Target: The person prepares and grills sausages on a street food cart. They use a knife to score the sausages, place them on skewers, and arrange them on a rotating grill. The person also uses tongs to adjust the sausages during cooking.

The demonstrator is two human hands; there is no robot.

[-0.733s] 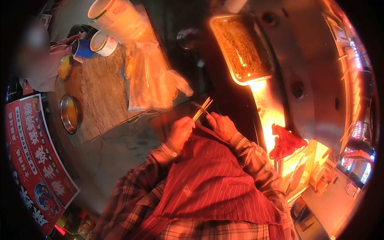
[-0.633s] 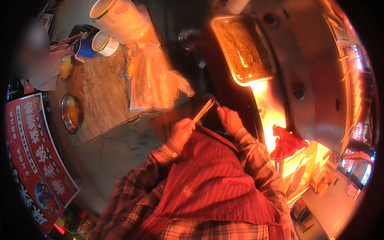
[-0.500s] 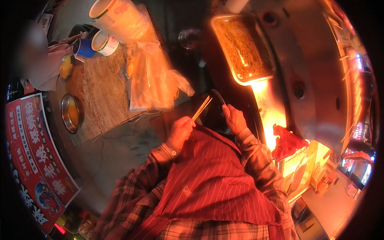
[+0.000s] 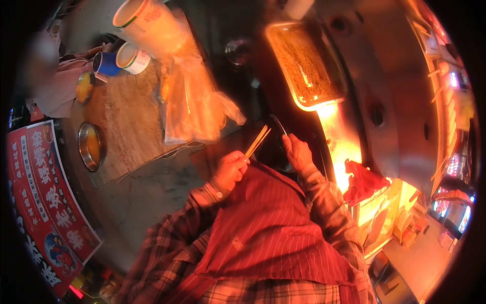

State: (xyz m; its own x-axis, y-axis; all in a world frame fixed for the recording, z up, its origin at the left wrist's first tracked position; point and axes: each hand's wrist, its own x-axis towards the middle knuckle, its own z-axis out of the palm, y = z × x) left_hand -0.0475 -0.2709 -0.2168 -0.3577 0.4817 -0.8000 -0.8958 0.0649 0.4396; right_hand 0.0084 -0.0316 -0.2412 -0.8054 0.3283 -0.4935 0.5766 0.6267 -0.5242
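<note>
My left hand (image 4: 233,168) is closed round a pair of chopsticks (image 4: 258,140), whose tips point up and right. To its right, my right hand (image 4: 297,151) pinches a thin dark curved strip (image 4: 278,124); I cannot tell what it belongs to. The chopstick tips come close to this strip, and the ground behind both is too dark to make out. A striped red apron (image 4: 263,223) hangs below my hands. Beyond my right hand, a metal tray (image 4: 340,96) holds a layer of brown food (image 4: 304,63) under orange light.
At left, a wooden board (image 4: 126,116) carries metal bowls of yellow liquid (image 4: 92,144), a blue cup (image 4: 107,64), paper tubs (image 4: 133,57) and plastic bags (image 4: 195,111). A red cloth (image 4: 362,181) lies beside the glowing strip at right. A person (image 4: 76,83) is at upper left.
My left hand and the chopsticks have shifted slightly down and right. My right hand is nearly where it was, still gripping the dark strip.
</note>
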